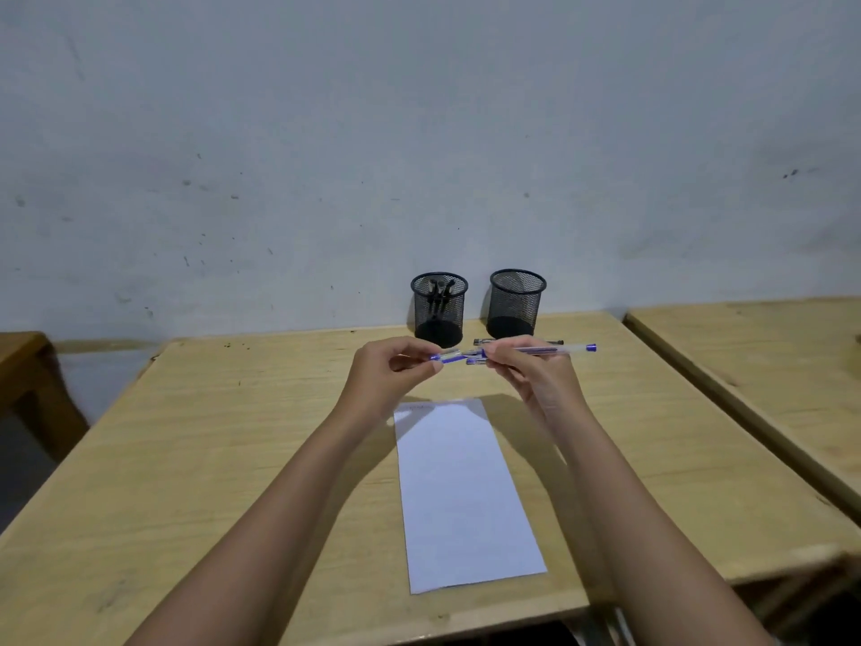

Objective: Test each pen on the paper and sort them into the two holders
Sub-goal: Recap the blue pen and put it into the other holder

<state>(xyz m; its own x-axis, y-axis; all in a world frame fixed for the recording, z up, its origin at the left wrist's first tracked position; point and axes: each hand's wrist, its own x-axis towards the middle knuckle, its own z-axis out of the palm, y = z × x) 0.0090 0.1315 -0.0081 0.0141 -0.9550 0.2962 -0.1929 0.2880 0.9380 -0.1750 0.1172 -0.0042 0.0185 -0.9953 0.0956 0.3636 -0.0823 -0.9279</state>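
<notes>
Scuffed pale wall (326, 132), wooden desk (186, 435) — second desk (768, 366) beside

- Head view, sole camera: worn on the person, looking forward and down across the tabletop (195, 440).
- Facing: toward the wall (419, 132) behind the far edge.
- Nearness: forearms enter from the bottom edge; hands mid-frame.
- Wide-angle lens; edges appear bowed, probably distortion.

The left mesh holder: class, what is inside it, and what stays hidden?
The left mesh holder holds a few dark pens standing upright, their tops below the rim. Their exact number and lower ends are unclear through the mesh.
</notes>
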